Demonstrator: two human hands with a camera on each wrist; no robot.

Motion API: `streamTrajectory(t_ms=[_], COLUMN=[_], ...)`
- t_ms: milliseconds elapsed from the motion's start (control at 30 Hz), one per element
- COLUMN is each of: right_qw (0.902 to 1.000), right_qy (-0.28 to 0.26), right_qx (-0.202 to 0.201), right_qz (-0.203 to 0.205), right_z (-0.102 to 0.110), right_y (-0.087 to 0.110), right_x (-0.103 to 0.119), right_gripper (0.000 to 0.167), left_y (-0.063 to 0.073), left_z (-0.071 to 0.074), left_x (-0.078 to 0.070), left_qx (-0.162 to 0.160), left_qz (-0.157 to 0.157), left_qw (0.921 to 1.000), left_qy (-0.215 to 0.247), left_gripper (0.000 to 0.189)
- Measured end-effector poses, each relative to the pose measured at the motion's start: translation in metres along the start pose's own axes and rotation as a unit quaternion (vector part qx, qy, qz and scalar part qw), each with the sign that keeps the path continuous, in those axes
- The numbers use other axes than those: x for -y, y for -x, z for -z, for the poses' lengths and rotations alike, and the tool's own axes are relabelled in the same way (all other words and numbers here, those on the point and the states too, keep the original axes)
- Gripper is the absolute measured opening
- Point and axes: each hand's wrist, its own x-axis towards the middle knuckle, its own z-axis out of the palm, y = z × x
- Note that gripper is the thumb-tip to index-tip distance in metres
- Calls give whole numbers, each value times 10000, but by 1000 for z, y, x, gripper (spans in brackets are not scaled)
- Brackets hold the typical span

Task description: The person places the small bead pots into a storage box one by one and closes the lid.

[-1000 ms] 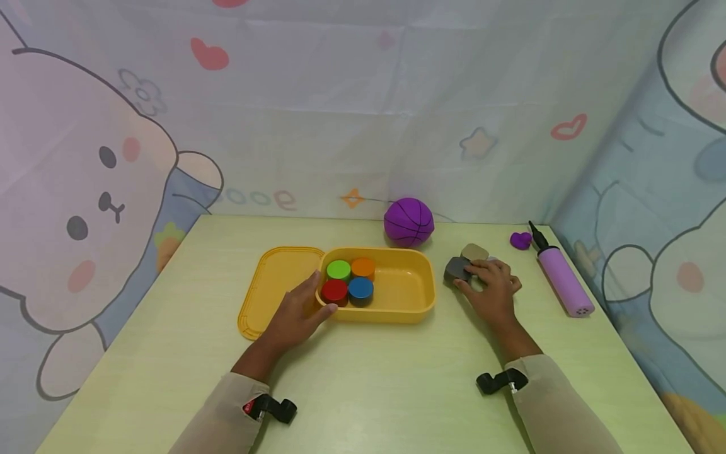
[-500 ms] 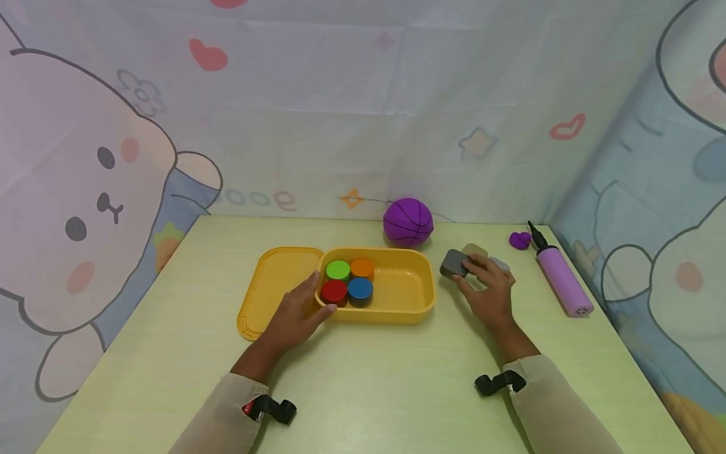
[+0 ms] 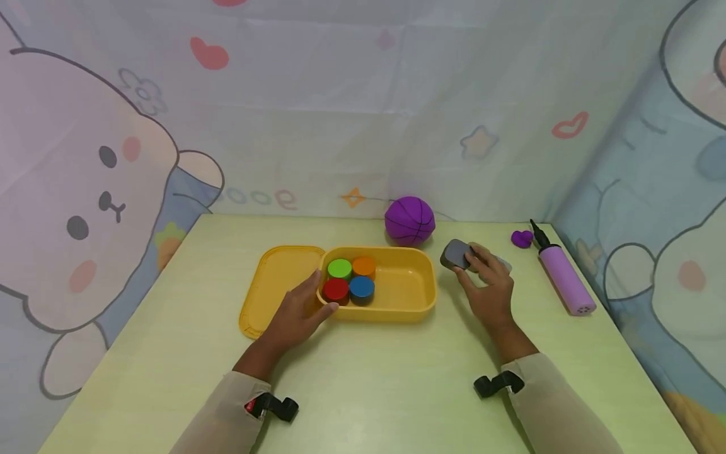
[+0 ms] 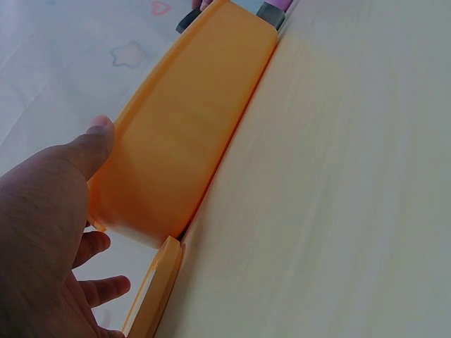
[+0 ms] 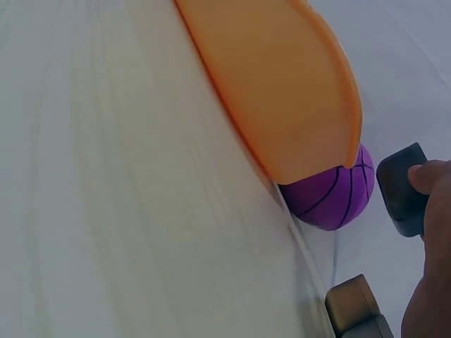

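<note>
Grey block [image 3: 455, 253] is hanging just right of the box [image 3: 381, 314]

The right hand [image 3: 489, 287] is pinching the grey block between thumb and fingertips, and the right-wrist view is showing it lifted off the table [image 3: 368, 384]. The hand is gripping from the block's right, so the block is standing out on the box side of the fingers, with only a narrow gap separating it from the box's right end. Its upper face is tilting a little; it is looking nearly square, so a long axis is hard to tell.

The box is lying with its long axis running left to right, its short right end facing the block. Four discs are sitting in its left half: green [image 3: 339, 269], orange [image 3: 363, 268], red [image 3: 336, 291] and blue [image 3: 362, 289]. The right half is therefore the nearer part, and the right hand is much the closer to it.

The left hand [image 3: 295, 315] is resting at the opposite end, thumb touching the rim, fingers spread loosely rather than clenching. The ball [image 3: 409, 221] is sitting behind the box's right half. The tan block [image 5: 352, 304] is lying on the table, apart from the held one.
</note>
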Motion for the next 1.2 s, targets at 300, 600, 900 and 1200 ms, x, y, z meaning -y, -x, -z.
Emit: streamTrajectory(t_ms=[300,600,900,1200], right_qw=[9999,9999,9943,9757], right_qy=[-169,-41,62,136], right_qx=[17,152,1056,2149], right_qz=[7,6,93,-405], right_z=[-10,-26,-39,-47], right_y=[-7,-5,-8,-18], right_x=[-1,12,18,25], right_gripper=[44,42,39,37], left_y=[-3,-2,-2,-2], left_z=[3,1,0,-1], left_x=[0,1,0,1], left_qx=[-30,71,83,62], left_qz=[-14,88,108,126], left_qw=[10000,9999,9999,9999], left_qy=[-24,-2,5,-3], left_gripper=[91,91,92,92])
